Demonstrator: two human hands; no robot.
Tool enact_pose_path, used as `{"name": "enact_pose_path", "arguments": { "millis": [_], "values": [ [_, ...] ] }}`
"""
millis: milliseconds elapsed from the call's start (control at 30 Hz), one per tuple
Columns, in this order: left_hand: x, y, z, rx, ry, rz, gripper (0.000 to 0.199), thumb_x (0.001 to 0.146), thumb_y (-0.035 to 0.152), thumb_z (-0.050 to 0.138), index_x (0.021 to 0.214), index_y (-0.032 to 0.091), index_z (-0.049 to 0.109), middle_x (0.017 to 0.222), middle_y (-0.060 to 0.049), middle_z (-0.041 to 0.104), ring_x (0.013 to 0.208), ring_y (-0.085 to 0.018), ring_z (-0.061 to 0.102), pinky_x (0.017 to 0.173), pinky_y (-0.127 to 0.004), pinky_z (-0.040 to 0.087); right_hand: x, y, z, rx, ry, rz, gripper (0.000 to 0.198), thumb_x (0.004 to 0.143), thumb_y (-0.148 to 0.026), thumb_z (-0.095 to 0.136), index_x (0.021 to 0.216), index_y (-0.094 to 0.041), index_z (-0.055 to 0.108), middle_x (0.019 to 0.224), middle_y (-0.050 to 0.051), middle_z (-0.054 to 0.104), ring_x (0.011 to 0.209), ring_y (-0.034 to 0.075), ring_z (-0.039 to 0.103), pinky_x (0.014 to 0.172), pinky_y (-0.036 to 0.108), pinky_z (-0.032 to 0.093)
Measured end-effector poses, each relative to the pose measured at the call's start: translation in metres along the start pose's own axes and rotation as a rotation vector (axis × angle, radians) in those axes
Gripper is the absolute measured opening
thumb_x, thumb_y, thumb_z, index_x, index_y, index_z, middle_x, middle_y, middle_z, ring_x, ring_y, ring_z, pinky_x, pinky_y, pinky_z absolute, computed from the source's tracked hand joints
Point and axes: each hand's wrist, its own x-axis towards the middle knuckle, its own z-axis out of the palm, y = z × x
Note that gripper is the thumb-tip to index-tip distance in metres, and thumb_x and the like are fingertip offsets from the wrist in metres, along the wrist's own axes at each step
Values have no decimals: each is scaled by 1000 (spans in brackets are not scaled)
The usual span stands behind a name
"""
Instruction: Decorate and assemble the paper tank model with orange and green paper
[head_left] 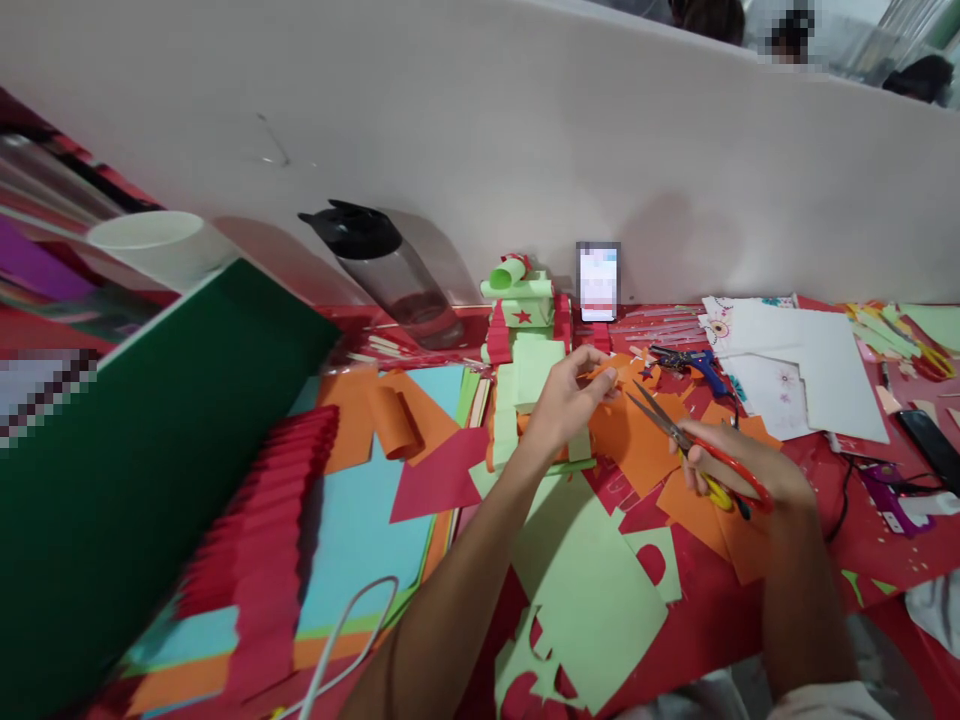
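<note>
My right hand [724, 465] grips scissors [664, 415] with red and yellow handles, their blades slightly apart and pointing at my left hand. The fingertips of my left hand [574, 395] are pinched together; orange shows around them, but I cannot make out what they hold. Orange paper [637, 440] lies on the table beneath both hands. Just behind my left hand stands a model of light green and red paper [525, 345], with rolled tubes and a red star on it. Light green sheets [585, 580] with cut-out holes lie nearer me.
A blue glue gun [701, 368] lies behind the scissors. A phone [598, 282] leans at the white partition [450, 130], near a tilted bottle [397, 275]. At left are a green board [150, 480], pleated red paper [262, 560] and blue sheets [360, 540]. White card [840, 370] lies right.
</note>
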Motion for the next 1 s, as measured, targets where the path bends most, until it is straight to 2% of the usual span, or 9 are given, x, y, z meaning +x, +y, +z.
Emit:
{"name": "enact_pose_path", "arguments": {
  "millis": [100,333,467,600,1000],
  "values": [
    [-1,2,-1,-23,11,-12,30,77,38,78,88,20,57,80,2,64,70,-15,70,72,-31,59,3,1,0,57,-102,56,49,97,-71,56,105,-23,65,67,1,65,46,12,51,37,22,36],
    [0,2,-2,-53,-17,-23,33,75,36,81,91,20,56,78,3,64,65,-13,67,67,-29,56,16,-11,17,45,-24,-13,49,97,-71,55,96,-23,58,73,1,67,53,13,59,43,21,42],
    [0,2,-3,-60,-34,-20,34,74,35,81,91,21,55,78,4,63,68,-14,67,68,-28,55,25,-16,25,40,8,-29,55,99,-76,46,102,-22,57,72,0,65,53,13,59,45,22,43],
    [-1,4,-3,-34,-56,-4,32,77,34,79,95,21,55,77,4,63,72,-14,66,69,-27,52,32,-10,26,30,1,-67,57,97,-77,48,105,-21,57,72,0,66,57,14,64,53,24,49],
    [-2,7,-2,67,-66,71,28,84,39,73,96,22,54,82,1,66,81,-18,67,75,-30,51,36,-5,26,-15,42,-77,47,100,-69,51,104,-22,58,68,-1,65,55,16,64,52,25,48]
  ]
}}
